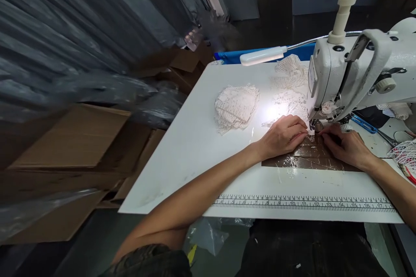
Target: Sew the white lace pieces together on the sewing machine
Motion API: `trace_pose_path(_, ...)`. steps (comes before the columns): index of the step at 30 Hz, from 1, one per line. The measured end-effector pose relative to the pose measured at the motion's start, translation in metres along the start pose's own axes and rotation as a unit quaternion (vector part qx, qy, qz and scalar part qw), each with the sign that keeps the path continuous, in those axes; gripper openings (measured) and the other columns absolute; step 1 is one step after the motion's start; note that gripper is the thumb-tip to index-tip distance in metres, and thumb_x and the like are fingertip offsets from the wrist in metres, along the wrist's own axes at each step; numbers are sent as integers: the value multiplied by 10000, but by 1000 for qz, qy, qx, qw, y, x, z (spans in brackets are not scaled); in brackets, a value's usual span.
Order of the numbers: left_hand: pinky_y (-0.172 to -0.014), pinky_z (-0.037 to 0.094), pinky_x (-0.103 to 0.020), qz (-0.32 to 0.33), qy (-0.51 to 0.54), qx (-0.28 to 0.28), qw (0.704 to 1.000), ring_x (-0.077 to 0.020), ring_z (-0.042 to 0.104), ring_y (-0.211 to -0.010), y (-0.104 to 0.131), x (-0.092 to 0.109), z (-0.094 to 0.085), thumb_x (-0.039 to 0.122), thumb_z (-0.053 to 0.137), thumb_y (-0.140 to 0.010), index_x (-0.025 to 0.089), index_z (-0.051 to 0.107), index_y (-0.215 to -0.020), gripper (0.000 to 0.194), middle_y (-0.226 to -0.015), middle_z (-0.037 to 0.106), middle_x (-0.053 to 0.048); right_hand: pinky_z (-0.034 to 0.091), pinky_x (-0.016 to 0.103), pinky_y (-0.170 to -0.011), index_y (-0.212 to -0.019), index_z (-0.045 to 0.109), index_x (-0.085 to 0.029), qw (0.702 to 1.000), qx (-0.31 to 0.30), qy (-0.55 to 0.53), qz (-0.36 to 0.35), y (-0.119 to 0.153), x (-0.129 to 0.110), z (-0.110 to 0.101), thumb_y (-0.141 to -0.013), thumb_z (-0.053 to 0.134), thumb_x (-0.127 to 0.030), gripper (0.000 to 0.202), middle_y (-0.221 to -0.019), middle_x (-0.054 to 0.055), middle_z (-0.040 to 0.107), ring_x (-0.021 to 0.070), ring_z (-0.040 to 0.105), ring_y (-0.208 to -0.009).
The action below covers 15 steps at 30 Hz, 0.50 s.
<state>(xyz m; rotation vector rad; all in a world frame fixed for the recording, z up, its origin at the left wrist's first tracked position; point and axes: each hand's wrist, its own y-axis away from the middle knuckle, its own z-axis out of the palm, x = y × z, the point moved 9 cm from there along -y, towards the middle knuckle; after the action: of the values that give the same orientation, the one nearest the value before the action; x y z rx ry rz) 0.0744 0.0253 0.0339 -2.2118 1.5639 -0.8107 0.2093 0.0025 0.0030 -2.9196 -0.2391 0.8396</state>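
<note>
White lace (291, 103) lies on the sewing table, behind and left of the needle area. My left hand (286, 136) is closed, its fingertips pinching a small edge of lace beside the presser foot (312, 124). On the other side of the foot, my right hand (346, 145) is closed too, thumb and finger together; what lies between them is too small to make out. Both hands are over a brown taped sheet (308, 156) under the white sewing machine (354, 73).
A stack of lace pieces (238, 106) sits to the left, under a lamp (263, 55). Blue-handled snips (364, 124) and more lace (406, 153) lie at the right. A printed ruler (302, 202) runs along the front edge. Cardboard boxes (71, 138) stand left of the table.
</note>
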Motion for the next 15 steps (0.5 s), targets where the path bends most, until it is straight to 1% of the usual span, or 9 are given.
trace_pose_path(3,-785,493,-325,12,-7,-14,1000,-142,629,-854,0,4,5,233,443,-986,168,633,-864,235,-909,691,-48,408,258,-532,-993,704,-189,1000,7,-16,-8,2,2,0,-887,423,-410,373,-999,89,683,142,551,-601)
trace_pose_path(6,-845,476,-351,25,-30,-39,998,-134,629,-838,3,5,14,233,412,-1001,186,631,-876,256,-924,701,-35,408,262,-520,-1000,704,-189,1000,4,0,-10,3,3,0,-890,433,-416,370,-994,95,676,138,543,-576)
trace_pose_path(9,-906,456,-356,31,-58,-45,997,-123,618,-818,6,6,18,228,402,-1006,189,625,-866,266,-936,700,-30,413,261,-520,-1003,704,-192,1000,8,8,-22,4,0,-1,-897,438,-391,349,-980,94,671,137,550,-578)
trace_pose_path(11,-945,445,-351,41,-72,-40,996,-112,615,-816,7,8,18,218,406,-1005,190,618,-865,256,-944,699,-22,434,261,-546,-1023,702,-188,999,20,4,-42,6,-4,-2,-908,436,-366,340,-979,96,670,142,568,-613)
trace_pose_path(15,-981,439,-361,58,-100,-13,993,-96,612,-785,8,12,14,183,425,-989,192,613,-890,213,-965,697,-7,468,272,-609,-1115,694,-188,992,38,23,-119,10,-15,-1,-933,397,-302,367,-1014,108,659,167,609,-743)
